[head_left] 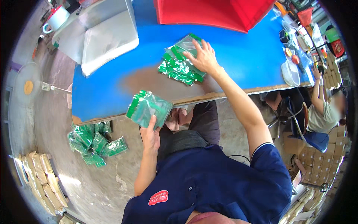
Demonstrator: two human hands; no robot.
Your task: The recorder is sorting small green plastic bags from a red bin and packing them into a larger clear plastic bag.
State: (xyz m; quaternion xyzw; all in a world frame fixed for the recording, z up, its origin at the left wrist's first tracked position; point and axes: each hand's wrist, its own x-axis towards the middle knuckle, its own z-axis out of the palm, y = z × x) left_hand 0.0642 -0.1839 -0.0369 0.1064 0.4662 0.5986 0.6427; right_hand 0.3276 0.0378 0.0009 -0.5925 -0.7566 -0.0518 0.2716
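My left hand point(150, 137) grips a stack of clear plastic bags with green bands point(150, 109), held in front of the table's near edge. The thumb lies on top of the stack and the other fingers are hidden beneath it. On the blue table lies a loose pile of similar green-banded bags point(180, 67). My right hand point(203, 56) rests at the right side of this pile, palm down, with its fingers spread. The fingertips touch or hover just over the uppermost bags; I cannot tell which.
A red bin point(209, 15) stands at the table's back, and a clear-walled box point(108, 44) at its left. Several green packets point(95, 142) lie on the floor at left. A plastic tub point(290, 73) sits at the table's right end, near a seated person point(322, 115).
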